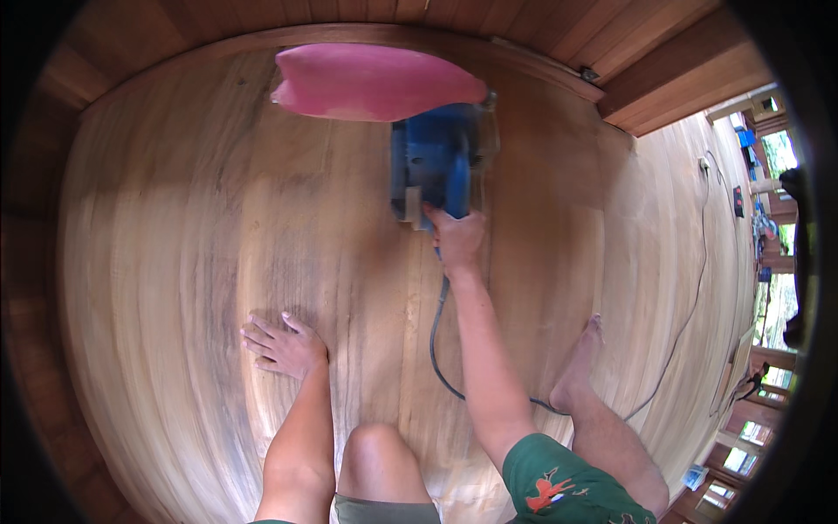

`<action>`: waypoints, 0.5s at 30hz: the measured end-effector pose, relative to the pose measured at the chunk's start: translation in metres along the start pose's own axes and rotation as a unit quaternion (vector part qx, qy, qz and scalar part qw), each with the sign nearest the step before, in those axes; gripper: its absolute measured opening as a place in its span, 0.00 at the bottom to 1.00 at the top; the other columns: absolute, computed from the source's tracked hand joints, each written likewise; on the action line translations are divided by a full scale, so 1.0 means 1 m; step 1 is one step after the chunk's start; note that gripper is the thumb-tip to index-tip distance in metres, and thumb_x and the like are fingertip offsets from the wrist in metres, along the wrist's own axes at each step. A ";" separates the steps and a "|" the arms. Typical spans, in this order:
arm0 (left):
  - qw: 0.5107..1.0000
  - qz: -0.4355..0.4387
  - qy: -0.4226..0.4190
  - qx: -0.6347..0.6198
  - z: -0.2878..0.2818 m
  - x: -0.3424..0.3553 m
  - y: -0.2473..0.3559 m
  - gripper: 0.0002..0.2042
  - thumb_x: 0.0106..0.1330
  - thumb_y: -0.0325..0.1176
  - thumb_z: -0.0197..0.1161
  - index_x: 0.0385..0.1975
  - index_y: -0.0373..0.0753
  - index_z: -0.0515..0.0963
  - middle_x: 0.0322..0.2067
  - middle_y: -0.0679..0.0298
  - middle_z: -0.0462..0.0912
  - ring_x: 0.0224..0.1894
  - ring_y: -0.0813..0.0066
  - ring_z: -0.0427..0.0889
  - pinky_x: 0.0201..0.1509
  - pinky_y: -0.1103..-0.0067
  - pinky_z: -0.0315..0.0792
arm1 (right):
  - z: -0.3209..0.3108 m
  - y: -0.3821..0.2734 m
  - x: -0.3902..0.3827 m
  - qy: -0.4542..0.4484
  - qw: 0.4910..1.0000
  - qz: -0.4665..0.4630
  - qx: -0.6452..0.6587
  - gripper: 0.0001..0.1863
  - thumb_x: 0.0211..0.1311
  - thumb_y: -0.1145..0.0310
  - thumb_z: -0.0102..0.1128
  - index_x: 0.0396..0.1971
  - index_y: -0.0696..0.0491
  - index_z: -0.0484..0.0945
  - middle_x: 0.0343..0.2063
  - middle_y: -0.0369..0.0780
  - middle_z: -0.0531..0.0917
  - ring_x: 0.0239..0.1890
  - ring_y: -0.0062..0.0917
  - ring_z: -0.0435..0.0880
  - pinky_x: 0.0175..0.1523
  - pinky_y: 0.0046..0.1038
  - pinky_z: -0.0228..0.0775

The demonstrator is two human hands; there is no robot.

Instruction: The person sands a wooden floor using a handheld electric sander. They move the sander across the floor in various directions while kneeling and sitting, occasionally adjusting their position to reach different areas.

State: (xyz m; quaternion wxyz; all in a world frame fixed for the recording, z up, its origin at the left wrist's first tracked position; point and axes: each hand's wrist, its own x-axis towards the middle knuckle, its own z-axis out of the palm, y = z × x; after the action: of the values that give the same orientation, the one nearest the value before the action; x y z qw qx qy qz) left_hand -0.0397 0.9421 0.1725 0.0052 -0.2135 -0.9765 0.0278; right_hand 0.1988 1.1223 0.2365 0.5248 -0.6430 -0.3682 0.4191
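A blue belt sander (428, 162), smeared by motion, sits on the wooden plank floor (305, 236) ahead of me. My right hand (458, 237) is wrapped round its rear handle, with the arm stretched forward. An inflated pink dust bag (375, 83) sticks out to the left from the sander's far end. The dark power cord (436, 349) runs back from the handle, curving under my right forearm. Flat on the planks to the left, my left hand (286, 347) rests with its fingers spread and nothing in it.
A wooden wall (436, 19) borders the floor at the far side, with a thick beam (672, 74) at upper right. My bare right foot (580, 362) is on the planks beside the cord. An extension cord (704, 236) trails along the right, near several tools and windows.
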 end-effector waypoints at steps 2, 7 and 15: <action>1.000 0.002 -0.004 -0.006 0.000 0.000 0.000 0.36 0.81 0.58 0.38 0.83 0.50 0.44 0.83 0.57 0.40 0.84 0.57 0.38 0.83 0.48 0.40 | -0.014 0.000 -0.002 0.011 1.000 0.008 -0.028 0.12 0.54 0.67 0.76 0.25 0.61 0.85 0.18 0.36 0.82 0.21 0.21 0.79 0.30 0.30 0.70; 1.000 0.003 -0.019 -0.021 -0.001 0.001 -0.002 0.36 0.81 0.58 0.38 0.83 0.49 0.43 0.83 0.57 0.38 0.84 0.57 0.37 0.83 0.48 0.37 | -0.042 -0.004 -0.008 0.014 0.998 0.038 0.042 0.12 0.57 0.72 0.73 0.20 0.57 0.79 0.13 0.34 0.75 0.13 0.19 0.70 0.21 0.25 0.60; 1.000 0.011 0.006 -0.026 0.002 0.001 -0.002 0.36 0.80 0.58 0.39 0.82 0.48 0.46 0.83 0.53 0.41 0.84 0.55 0.38 0.82 0.47 0.38 | -0.094 -0.005 0.000 0.038 0.996 0.044 0.067 0.14 0.59 0.75 0.72 0.17 0.55 0.77 0.11 0.34 0.73 0.11 0.19 0.70 0.20 0.25 0.58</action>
State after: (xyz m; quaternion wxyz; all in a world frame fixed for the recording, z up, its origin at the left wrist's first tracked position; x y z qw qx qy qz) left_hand -0.0417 0.9403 0.1705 0.0052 -0.2246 -0.9744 0.0010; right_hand 0.2859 1.0889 0.2503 0.5614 -0.6373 -0.2904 0.4409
